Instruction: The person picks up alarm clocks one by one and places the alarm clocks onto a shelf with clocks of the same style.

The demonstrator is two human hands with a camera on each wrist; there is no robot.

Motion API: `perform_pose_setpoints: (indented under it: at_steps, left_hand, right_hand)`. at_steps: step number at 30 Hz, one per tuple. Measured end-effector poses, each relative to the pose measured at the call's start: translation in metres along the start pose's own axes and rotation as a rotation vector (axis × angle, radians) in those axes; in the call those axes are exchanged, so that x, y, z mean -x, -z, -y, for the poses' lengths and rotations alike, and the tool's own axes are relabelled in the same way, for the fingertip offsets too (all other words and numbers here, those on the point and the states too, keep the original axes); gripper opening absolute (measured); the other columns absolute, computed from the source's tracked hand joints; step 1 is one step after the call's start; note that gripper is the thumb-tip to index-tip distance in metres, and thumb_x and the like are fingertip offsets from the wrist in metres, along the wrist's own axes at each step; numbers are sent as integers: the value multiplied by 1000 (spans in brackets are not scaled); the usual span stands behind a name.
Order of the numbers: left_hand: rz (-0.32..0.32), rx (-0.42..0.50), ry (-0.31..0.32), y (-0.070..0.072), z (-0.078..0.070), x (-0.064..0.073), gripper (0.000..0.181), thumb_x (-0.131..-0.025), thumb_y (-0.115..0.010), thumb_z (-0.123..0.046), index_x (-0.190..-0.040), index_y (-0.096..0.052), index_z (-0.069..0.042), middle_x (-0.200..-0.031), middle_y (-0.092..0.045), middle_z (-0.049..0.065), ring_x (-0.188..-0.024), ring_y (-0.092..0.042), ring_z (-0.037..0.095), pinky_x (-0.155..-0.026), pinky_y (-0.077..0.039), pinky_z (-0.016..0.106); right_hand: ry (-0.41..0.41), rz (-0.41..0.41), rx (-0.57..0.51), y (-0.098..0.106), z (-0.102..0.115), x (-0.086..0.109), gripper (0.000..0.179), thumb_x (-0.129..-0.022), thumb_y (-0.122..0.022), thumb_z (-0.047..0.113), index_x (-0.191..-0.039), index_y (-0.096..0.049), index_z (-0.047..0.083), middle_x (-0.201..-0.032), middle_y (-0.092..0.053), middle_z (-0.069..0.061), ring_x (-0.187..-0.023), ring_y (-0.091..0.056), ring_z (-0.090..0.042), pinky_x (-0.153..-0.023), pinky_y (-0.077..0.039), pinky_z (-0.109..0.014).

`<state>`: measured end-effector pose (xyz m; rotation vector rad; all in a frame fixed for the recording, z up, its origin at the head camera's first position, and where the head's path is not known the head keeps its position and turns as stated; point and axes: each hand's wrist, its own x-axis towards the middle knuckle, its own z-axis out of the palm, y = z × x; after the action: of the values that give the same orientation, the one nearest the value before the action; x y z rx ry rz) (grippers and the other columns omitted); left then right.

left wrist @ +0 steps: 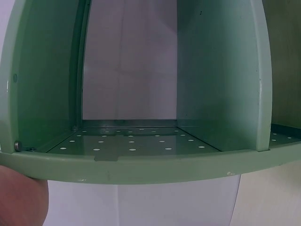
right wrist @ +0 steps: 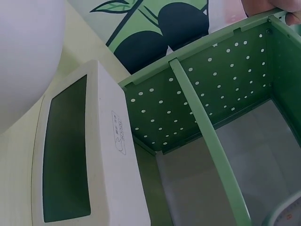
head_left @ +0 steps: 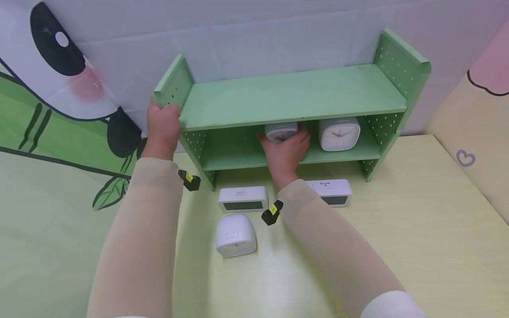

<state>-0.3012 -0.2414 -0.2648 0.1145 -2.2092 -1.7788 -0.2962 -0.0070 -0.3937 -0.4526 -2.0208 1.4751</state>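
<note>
White clock (head_left: 280,131): within the lower bay of the green rack (head_left: 286,99), left of bay centre line to slightly right, just under the front edge of the upper board. Whether its base touches the lower board (head_left: 234,150) cannot be told; the hand covers it.

Right hand (head_left: 287,152): thumb at the clock's left side, fingers curled round its right side; spread only as wide as the clock's body. Left hand (head_left: 163,128): closed round the front edge of the left side panel (head_left: 175,86), near the height of the upper board.

Edges and room: the upper board's front edge runs close above the held clock. To the left, a wide stretch of lower board reaches the left side panel. To the right, a narrow gap parts the fingers from the square clock (head_left: 339,134), which stands upright near the right side panel (head_left: 401,70). On the table (head_left: 449,185), in front of the rack: left digital clock (head_left: 243,198), right digital clock (head_left: 330,193) partly behind the right forearm, and, nearer, the rounded clock (head_left: 236,235).

View differences: left wrist shows the left panel's perforated inner face, with part of the hand against its edge; the held clock is out of frame. Right wrist shows the dark display and printed top of a digital clock up close, plus a sliver of a clock dial at lower right.
</note>
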Motion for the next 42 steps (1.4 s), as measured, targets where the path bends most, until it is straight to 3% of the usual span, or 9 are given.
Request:
perform_pose_setpoints:
  at_steps: [10, 19, 25, 28, 31, 34, 38, 42]
  left_hand:
    - [-16, 15, 3, 2, 3, -6, 58, -96, -39, -6, -151, -40, -22, -143, -48, 4, -121, -46, 19, -106, -36, 39]
    - [-12, -6, 15, 3, 4, -5, 58, -97, -39, -7, -153, -39, -22, -141, -48, 5, -119, -47, 20, -105, -38, 41]
    - [-6, -2, 14, 3, 0, -4, 59, -97, -39, -7, -153, -38, -23, -143, -47, 5, -121, -46, 21, -106, -37, 41]
    - [-6, -3, 16, 4, -1, -2, 59, -97, -39, -7, -154, -38, -23, -144, -47, 5, -122, -45, 21, -107, -37, 41]
    - [-9, -6, 18, 4, -1, -2, 58, -98, -38, -8, -154, -37, -23, -143, -46, 5, -121, -45, 20, -106, -36, 40]
    - [-4, -10, 16, 3, 0, -1, 58, -98, -38, -9, -154, -37, -23, -143, -46, 5, -120, -44, 21, -104, -36, 40]
    - [11, -19, 19, 2, 4, -1, 57, -99, -38, -11, -155, -35, -23, -145, -45, 5, -123, -43, 21, -106, -36, 41]
    - [5, -25, 21, 2, 6, -3, 57, -100, -38, -12, -156, -34, -25, -147, -44, 4, -125, -43, 21, -108, -35, 43]
  right_hand:
    - [46, -2, -31, 0, 0, 3, 113, -69, -94, 45, -152, -30, 1, -145, -42, -17, -135, -39, -31, -115, -29, -43]
    - [31, 3, -60, 2, -1, 5, 114, -68, -96, 43, -152, -32, 1, -146, -42, -17, -134, -39, -32, -113, -30, -44]
    - [-54, 70, -133, 15, 1, 11, 117, -68, -95, 47, -156, -27, 9, -150, -37, -11, -133, -38, -27, -108, -40, -40]
    - [-54, 116, -182, 26, 1, 16, 115, -73, -93, 47, -158, -24, 12, -154, -32, -8, -135, -36, -25, -109, -40, -40]
    - [17, 164, -189, 41, -3, 23, 109, -79, -89, 45, -158, -22, 12, -158, -27, -7, -141, -32, -23, -114, -34, -40]
    - [153, 204, -171, 59, -13, 26, 96, -87, -83, 38, -157, -25, 7, -157, -29, -10, -144, -30, -24, -117, -29, -42]
    - [297, 284, -167, 91, -26, 24, 71, -97, -73, 27, -150, -34, 0, -149, -39, -14, -137, -37, -30, -115, -30, -49]
    - [366, 406, -112, 125, -37, 17, 53, -100, -66, 21, -143, -45, -3, -141, -49, -17, -129, -46, -34, -108, -36, -50]
